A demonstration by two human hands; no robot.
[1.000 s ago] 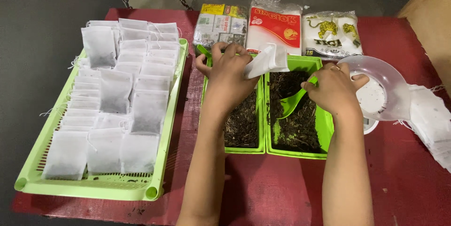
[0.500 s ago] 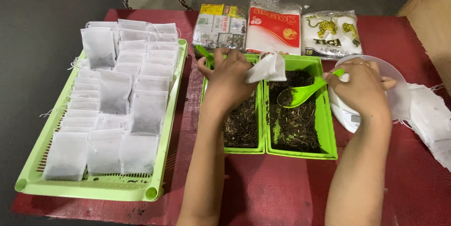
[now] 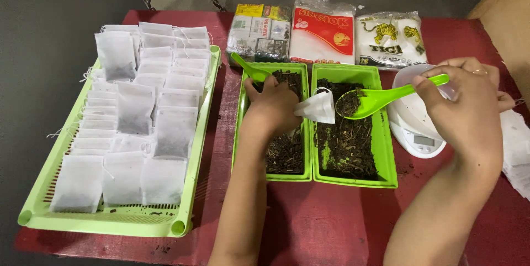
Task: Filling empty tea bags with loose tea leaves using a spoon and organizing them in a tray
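The right hand (image 3: 461, 111) has its fingers pinched on the handle of a bright green plastic spoon (image 3: 375, 99), its bowl heaped with dark loose tea, raised above the right-hand green plastic tray (image 3: 386, 150) of tea leaves. Just left of the spoon's bowl, the left hand (image 3: 273, 106) grips a small white paper filter bag (image 3: 317, 108) (its mouth turned towards the spoon). Right of that tray sits a white kitchen scale (image 3: 417, 133); far to its left, a large pale green tray (image 3: 182, 211) carries filled bags.
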